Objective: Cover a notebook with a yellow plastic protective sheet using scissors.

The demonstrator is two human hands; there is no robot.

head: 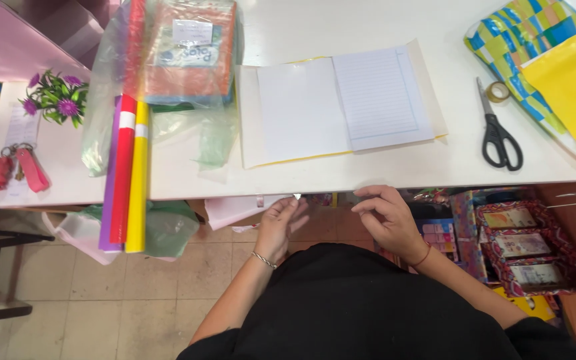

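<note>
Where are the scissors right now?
In the head view, the black-handled scissors lie on the white table toward the right, just below a tape roll and left of the yellow sheet.

Stationery or gift-wrap shop counter, white worktable (368, 175) — coloured paper rolls (128, 180), patterned wrapping paper (521, 40), scissors (499, 133), tape roll (499, 91), open ruled notebook (341, 107) — boxed goods (525, 250) stacked beneath, tiled floor (135, 300).

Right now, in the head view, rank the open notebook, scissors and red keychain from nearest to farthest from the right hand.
1. Open notebook, on the table just above the right hand.
2. Scissors, to the right.
3. Red keychain, far left.
</note>
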